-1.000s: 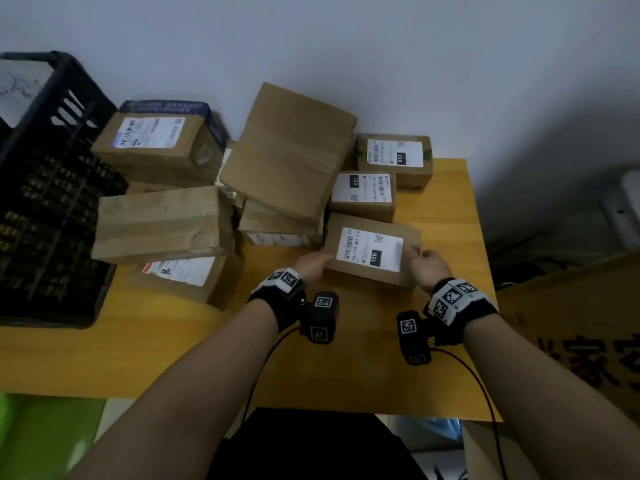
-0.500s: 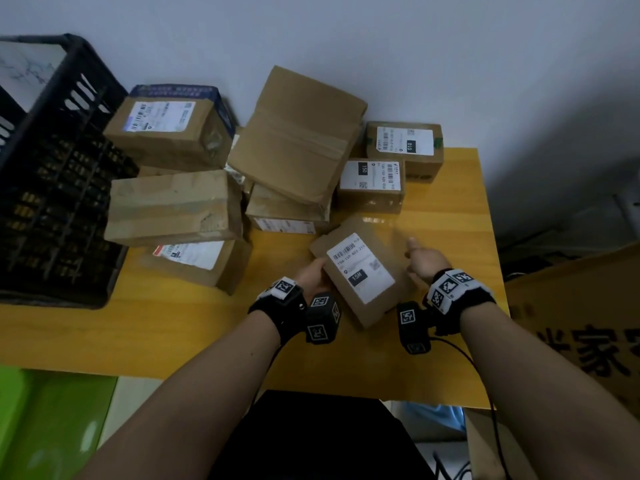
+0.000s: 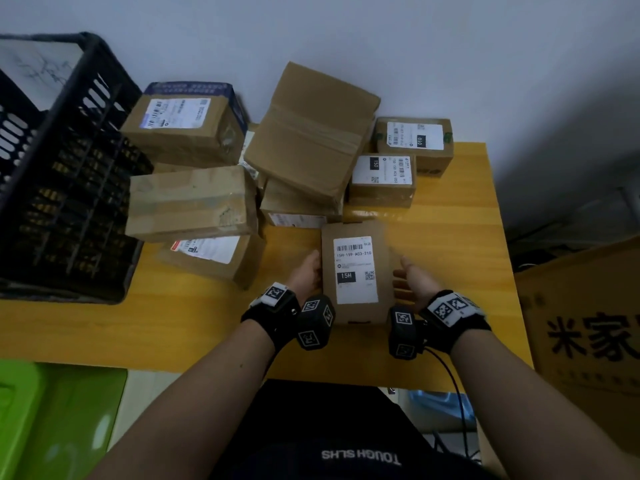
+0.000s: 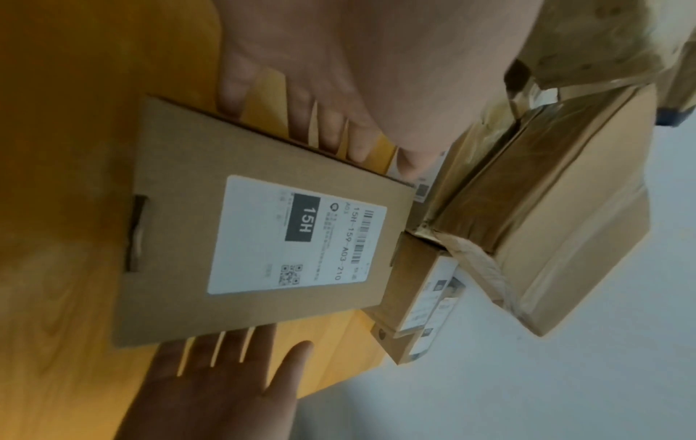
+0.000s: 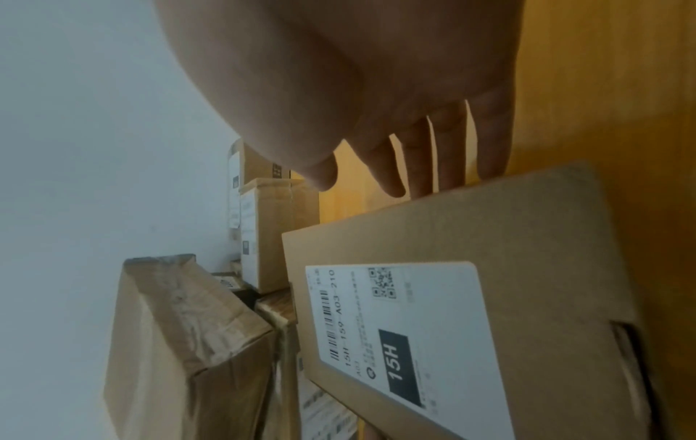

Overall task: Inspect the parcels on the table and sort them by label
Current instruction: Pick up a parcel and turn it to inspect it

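A flat brown parcel [image 3: 356,271] lies on the yellow table [image 3: 460,244] right in front of the person, its white label [image 3: 354,268] facing up and reading 15H-159-A03-210, with a black 15H block. The left hand [image 3: 306,271] is at the parcel's left edge, fingers straight and reaching under or along that edge, as the left wrist view shows. The right hand [image 3: 414,284] lies palm up just beside the parcel's right edge, fingers spread and relaxed, their tips going under that edge; it grips nothing. Beyond the parcel, toward the wall, stand two small boxes with labels up: the nearer one [image 3: 382,180] marked 150, the farther one [image 3: 415,143] marked 010. To the parcel's far left is a heap of cartons, with a large plain carton [image 3: 311,133] tilted on top of it and a taped carton [image 3: 192,202] lying across another with a label [image 3: 207,251]. Farther left of the heap sits a black slatted crate [image 3: 62,188] on the table's edge.
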